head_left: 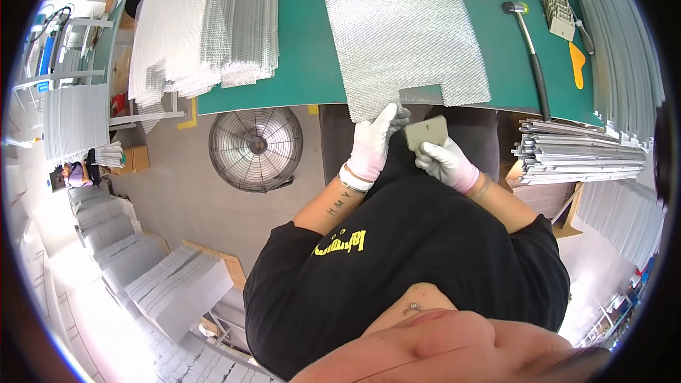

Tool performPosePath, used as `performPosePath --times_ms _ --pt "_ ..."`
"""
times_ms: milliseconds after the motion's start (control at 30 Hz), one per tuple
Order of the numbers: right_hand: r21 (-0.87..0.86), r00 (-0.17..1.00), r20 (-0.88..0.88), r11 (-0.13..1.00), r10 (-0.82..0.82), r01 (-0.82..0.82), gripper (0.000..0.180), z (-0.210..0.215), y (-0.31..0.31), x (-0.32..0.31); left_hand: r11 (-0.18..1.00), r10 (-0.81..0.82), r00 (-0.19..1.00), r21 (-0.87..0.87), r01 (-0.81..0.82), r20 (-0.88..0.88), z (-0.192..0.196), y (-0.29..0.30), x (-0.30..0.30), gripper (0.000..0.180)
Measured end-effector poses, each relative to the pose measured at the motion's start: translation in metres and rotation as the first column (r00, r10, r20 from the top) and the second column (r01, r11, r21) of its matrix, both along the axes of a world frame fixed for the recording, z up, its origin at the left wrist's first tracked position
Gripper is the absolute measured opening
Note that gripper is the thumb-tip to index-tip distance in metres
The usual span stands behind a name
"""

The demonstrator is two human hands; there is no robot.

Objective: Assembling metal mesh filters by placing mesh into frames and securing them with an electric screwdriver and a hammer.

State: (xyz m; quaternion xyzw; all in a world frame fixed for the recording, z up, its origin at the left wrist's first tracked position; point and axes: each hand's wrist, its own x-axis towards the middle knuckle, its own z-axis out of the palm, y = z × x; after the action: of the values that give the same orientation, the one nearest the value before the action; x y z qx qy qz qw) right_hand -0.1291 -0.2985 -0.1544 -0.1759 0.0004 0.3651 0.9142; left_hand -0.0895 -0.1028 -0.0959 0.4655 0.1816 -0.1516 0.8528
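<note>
A silvery expanded-metal mesh sheet (404,28) lies on the green tabletop, with a rectangular notch in its near edge. My left hand (374,142), in a white glove, is closed at that edge just left of the notch, fingers gripping the mesh. Close by on the right, my gloved right hand (448,162) pinches a flat, pale grey rectangular plate (425,132) with small dark marks. The plate is held off the table, in front of its near edge and apart from the sheet.
Stacked mesh sheets (177,25) stand at the table's left. On the right lie a hammer (532,53), a yellow-orange scraper-like piece (577,65) and a row of small plates (555,0). Metal strips (578,152) are piled below. A round fan (256,149) stands left.
</note>
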Motion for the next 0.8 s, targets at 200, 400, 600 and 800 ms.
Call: performPosePath --times_ms 200,400,600,800 --pt "-0.356 0.976 -0.083 0.921 -0.199 0.158 0.032 0.049 0.016 0.01 0.989 -0.013 0.999 0.145 0.009 0.032 0.002 0.002 -0.002 0.027" --pt "-0.594 0.988 0.086 0.789 -0.131 0.156 0.034 0.06 0.014 0.023 0.965 0.002 0.997 0.262 -0.024 0.083 -0.004 0.001 -0.014 0.02" --pt "-0.785 0.973 0.203 0.612 0.108 0.096 0.03 0.074 0.002 0.04 0.999 -0.023 1.0 0.036 0.023 -0.002 0.003 0.0 -0.026 0.025" --pt "-0.783 0.947 0.27 0.533 -0.174 0.321 0.031 0.05 0.007 0.026 0.94 -0.286 0.958 0.188 0.283 -0.014 -0.004 0.0 -0.019 0.033"
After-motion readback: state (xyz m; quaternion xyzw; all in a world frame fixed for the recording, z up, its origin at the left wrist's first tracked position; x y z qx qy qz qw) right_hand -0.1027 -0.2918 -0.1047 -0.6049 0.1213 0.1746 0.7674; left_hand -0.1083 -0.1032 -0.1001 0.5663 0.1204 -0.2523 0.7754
